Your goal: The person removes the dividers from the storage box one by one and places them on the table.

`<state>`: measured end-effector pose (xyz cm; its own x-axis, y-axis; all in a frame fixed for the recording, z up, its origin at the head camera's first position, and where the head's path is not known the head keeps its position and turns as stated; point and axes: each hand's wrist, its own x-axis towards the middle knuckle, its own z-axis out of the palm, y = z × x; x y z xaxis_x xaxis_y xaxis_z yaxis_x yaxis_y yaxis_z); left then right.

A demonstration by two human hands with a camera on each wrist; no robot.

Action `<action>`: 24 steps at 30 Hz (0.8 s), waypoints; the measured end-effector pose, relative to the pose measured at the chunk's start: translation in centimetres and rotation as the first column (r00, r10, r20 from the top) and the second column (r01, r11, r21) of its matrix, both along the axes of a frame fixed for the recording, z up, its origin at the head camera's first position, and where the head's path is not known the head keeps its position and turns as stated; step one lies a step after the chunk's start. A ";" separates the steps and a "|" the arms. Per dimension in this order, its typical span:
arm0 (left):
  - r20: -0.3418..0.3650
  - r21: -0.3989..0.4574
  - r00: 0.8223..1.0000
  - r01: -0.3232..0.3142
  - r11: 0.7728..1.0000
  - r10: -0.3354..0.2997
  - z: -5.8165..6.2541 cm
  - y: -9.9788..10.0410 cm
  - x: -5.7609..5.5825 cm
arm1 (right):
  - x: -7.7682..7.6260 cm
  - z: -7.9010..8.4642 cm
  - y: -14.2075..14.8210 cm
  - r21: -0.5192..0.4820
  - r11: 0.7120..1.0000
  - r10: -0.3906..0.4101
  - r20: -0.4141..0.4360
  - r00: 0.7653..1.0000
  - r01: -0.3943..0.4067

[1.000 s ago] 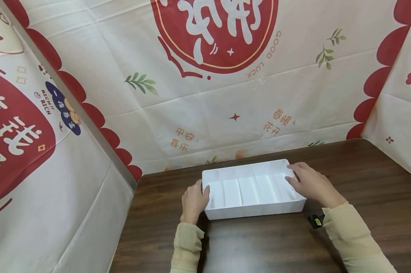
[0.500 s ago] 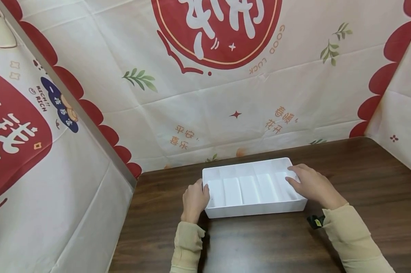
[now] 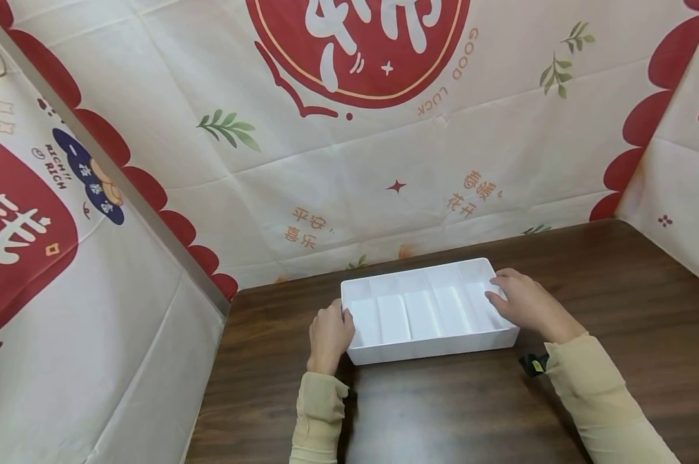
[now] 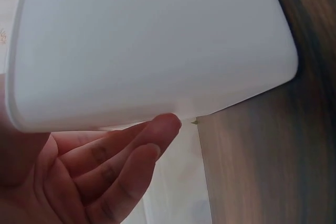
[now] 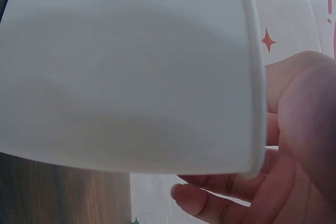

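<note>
A white rectangular plastic tray [image 3: 431, 351] with low ridges across its floor sits on the dark wood table, near the back wall. My left hand [image 3: 330, 335] grips its left end, thumb at the rim; in the left wrist view, curled fingers [image 4: 131, 177] show past the corner of the tray's white end wall [image 4: 157, 51]. My right hand [image 3: 526, 299] holds the opposite end, thumb over the rim on the inner side. The right wrist view shows the fingers [image 5: 210, 203] reaching round beyond the end wall [image 5: 131, 77].
The brown wood table [image 3: 431, 412] extends in front of the tray and to both sides. White printed cloth [image 3: 338, 154] hangs behind it, with more cloth panels at left and right. A small black strap [image 3: 533, 365] shows beside the right cuff.
The head view has tilted slightly, so the whole scene sits a bit higher in it. Both hands keep their hold and the tray stays at about the same place on the table.
</note>
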<state>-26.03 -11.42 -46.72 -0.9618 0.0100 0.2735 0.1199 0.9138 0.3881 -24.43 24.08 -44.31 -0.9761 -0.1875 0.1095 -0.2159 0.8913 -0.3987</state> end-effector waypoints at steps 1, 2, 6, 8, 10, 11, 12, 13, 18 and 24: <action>0.001 0.002 1.000 -0.001 1.000 0.001 0.1 0.0 0.0 | 0.0 0.1 0.0 0.000 1.000 0.001 0.004 1.000 -0.001; 0.004 0.001 1.000 -0.005 1.000 0.005 0.1 0.0 0.1 | 0.0 0.1 0.0 0.002 1.000 0.002 0.008 1.000 -0.002; 0.026 0.014 1.000 -0.011 1.000 0.011 0.3 0.3 0.2 | 0.1 0.2 -0.1 0.003 1.000 0.001 0.031 1.000 -0.001; 0.040 0.027 0.999 -0.010 1.000 0.009 0.4 0.3 0.3 | 0.1 0.2 -0.1 0.004 1.000 0.003 0.034 0.999 -0.004; 0.054 0.041 0.999 -0.006 0.999 0.003 0.5 0.4 0.4 | 0.1 0.2 -0.1 0.007 1.000 0.011 0.028 1.000 -0.011; 0.061 0.046 0.998 -0.006 0.999 0.003 0.5 0.4 0.4 | 0.0 0.2 -0.1 0.008 1.000 0.017 0.024 1.000 -0.017; 0.067 0.049 0.998 -0.006 0.999 0.002 0.5 0.4 0.4 | 0.0 0.2 0.0 0.009 1.000 0.021 0.024 1.000 -0.021; 0.073 0.051 0.997 -0.005 0.999 0.001 0.5 0.4 0.5 | 0.0 0.2 0.0 0.010 1.000 0.023 0.026 0.999 -0.023; 0.101 0.055 0.995 0.005 0.998 -0.011 0.6 0.4 0.5 | 0.0 0.2 0.1 0.013 0.999 0.029 0.054 0.998 -0.030; 0.126 0.054 0.992 0.007 0.998 -0.014 1.0 0.5 0.9 | 0.0 0.3 0.4 0.019 0.999 0.043 0.066 0.997 -0.044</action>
